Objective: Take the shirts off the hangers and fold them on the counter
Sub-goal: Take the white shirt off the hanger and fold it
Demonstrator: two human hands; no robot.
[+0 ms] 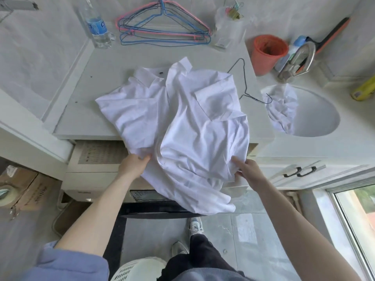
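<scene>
We are pinching the shirt (203, 138) hem with left fingers (145, 159) and right fingers (236, 160). It is hanging off the surface (85, 102), so it may be sliding down.

The shirts (194, 122) are plain white on a pale grey-white surface (85, 102). The hangers (162, 27) are pink, blue and dark wire. The cup (267, 53) is orange, the bottle (97, 27) clear with a blue label. The sleeve (67, 264) is lavender, the trousers (205, 258) black, the basket (138, 268) cream, the floor (243, 240) grey.
</scene>
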